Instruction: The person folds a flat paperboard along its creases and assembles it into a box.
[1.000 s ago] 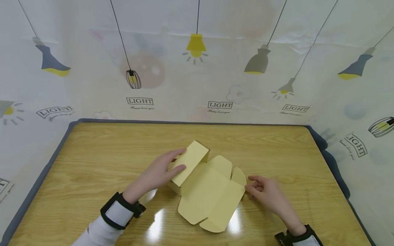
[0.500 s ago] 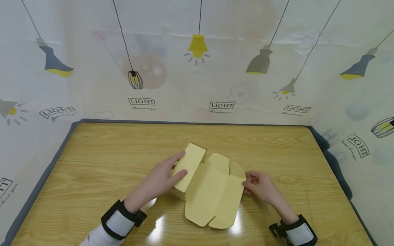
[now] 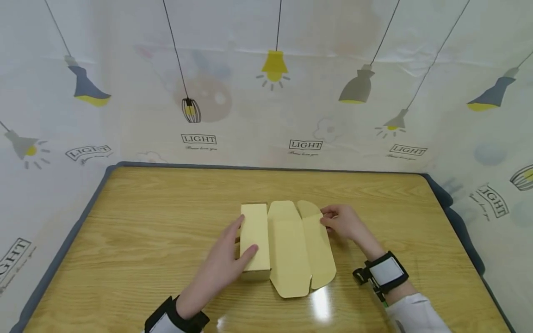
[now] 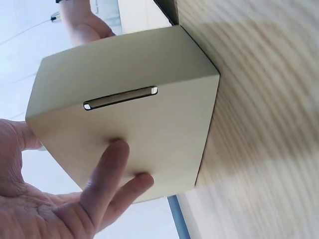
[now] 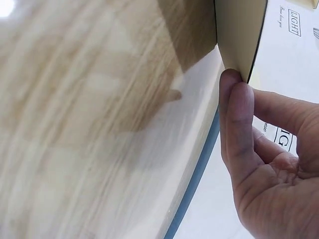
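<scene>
Near midway between the left and right edges of the counter (image 3: 166, 208), short of its far edge, we see a pale card box (image 3: 255, 233) with its lid (image 3: 289, 245) unfolded toward the right edge. We judge the step in hand to be handling that open lid while the box is steadied; the next move, as we read it, calls for light pressure so the box does not slide, and an even bend along the lid's creases. We find the left hand (image 3: 222, 259) spread, thumb well apart from the fingers: the thumb rests on the box's top, and the left wrist view shows two fingertips pressing its left side, near a slot (image 4: 121, 98) at the corner. We see the right hand (image 3: 345, 222) with fingertips and thumb together, pinching the outer flap (image 3: 320, 249) toward the counter's far right corner; there the card appears raised.
</scene>
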A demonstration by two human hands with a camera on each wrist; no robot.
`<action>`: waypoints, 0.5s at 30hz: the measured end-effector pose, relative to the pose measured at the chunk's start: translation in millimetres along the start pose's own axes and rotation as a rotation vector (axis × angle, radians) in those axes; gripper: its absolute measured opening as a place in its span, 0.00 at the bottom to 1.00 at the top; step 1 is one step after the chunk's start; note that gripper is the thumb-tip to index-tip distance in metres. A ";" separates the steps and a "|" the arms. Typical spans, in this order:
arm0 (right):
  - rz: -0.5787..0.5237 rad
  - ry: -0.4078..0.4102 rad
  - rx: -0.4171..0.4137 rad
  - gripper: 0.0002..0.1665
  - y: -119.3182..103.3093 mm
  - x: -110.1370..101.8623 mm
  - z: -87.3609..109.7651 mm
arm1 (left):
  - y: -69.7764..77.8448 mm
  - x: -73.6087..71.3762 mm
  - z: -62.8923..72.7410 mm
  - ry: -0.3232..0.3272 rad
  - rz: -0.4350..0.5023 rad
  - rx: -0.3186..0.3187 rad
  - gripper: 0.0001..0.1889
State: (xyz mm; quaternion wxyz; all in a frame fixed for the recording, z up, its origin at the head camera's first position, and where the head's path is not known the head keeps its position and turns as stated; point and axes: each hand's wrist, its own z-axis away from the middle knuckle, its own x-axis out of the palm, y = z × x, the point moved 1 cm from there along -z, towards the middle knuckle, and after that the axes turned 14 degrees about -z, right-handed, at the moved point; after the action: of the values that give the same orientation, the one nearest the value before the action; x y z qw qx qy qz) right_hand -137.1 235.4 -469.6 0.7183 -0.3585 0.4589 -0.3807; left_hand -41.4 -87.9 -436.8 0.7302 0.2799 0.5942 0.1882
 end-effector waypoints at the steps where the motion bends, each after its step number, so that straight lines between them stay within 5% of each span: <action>1: 0.005 -0.001 0.000 0.22 -1.4 -0.7 -1.9 | 1.1 1.1 1.6 0.002 0.007 -0.013 0.41; 7: 0.040 -0.002 -0.003 0.24 -4.4 -3.5 -3.3 | 4.7 -0.3 -1.0 0.023 0.032 -0.028 0.44; 15: 0.012 -0.039 -0.033 0.27 11.8 -7.6 22.6 | -5.5 -21.4 -29.9 0.017 0.099 0.047 0.40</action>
State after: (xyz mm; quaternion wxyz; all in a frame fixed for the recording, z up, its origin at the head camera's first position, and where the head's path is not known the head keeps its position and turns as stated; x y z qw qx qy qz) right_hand -115.7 251.1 -469.6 0.7232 -0.3749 0.4535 -0.3616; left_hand -75.6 -99.7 -428.1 0.7083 0.3243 0.5900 0.2123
